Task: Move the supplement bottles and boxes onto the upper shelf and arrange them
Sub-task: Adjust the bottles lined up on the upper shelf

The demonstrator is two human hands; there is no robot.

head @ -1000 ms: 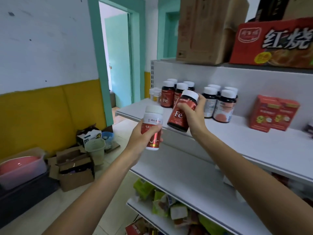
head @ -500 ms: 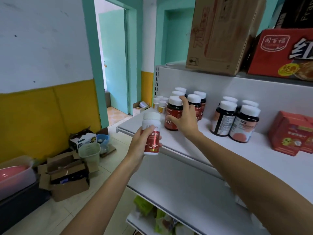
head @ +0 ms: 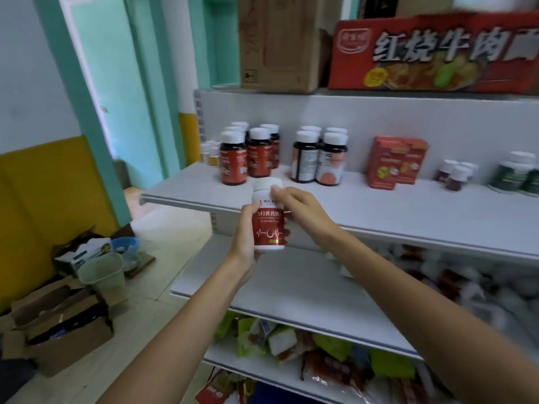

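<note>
Left hand (head: 248,234) grips the white bottle (head: 269,225) round its lower half, upright, held just near of the upper shelf (head: 379,211) front edge and not on it yet. Right hand (head: 300,208) has curled fingers at the cap and shoulder. It's blurred, so I can't tell if that's a real grip. Looks like a handover or label check. Get one firm grip on the body, not the cap alone, before the other hand lets go. There's bare shelf near of the red-label bottles (head: 233,158) and the dark bottles (head: 318,158) to their right. Set it down there upright, label facing near, in line with the front row. Come in over the shelf lip, no sideways sweep: those rows are packed tight, and one knock could topple several.
</note>
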